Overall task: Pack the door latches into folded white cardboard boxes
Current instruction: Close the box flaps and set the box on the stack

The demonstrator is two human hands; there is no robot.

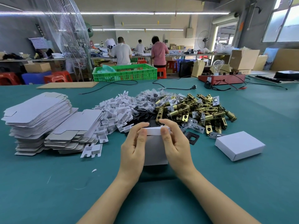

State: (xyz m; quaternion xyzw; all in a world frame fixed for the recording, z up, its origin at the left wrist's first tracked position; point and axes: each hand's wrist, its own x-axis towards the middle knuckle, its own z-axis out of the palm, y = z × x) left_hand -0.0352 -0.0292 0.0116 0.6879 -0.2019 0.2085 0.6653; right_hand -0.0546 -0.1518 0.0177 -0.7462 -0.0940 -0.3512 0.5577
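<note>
Both hands are up off the table, holding one white box [154, 146] between them. The left hand [134, 150] grips its left side, thumb on the near face and fingers curled over the top edge. The right hand [175, 146] mirrors it on the right, forefinger hooked across the top, where the lid flap [153, 131] is being pressed down. Whether a latch is already inside I cannot tell; the box hides it.

The box looks like thin card: light, stiff along its folds, easy to crush on the flat faces. I would hold it by the edges and corners, as now, and push the flap home with fingertips rather than squeeze the middle.

Just beyond the fingertips lies the latch pile [195, 110], brass-coloured metal, some pieces in clear bags. These should be heavy for their size, hard, and a bit slick; best taken round the barrel, not by the plate. They are tangled, so one may drag others along.

Between the hands and that pile sit black plates [142, 115], with one stray plate [192, 137] just right of the right hand. Farther right rests a closed box [239, 145], apparently finished. Left of the left hand are white inserts [113, 110], and beyond those, stacks of flat blanks [42, 113]. All of it lies on the green table [64, 183].
</note>
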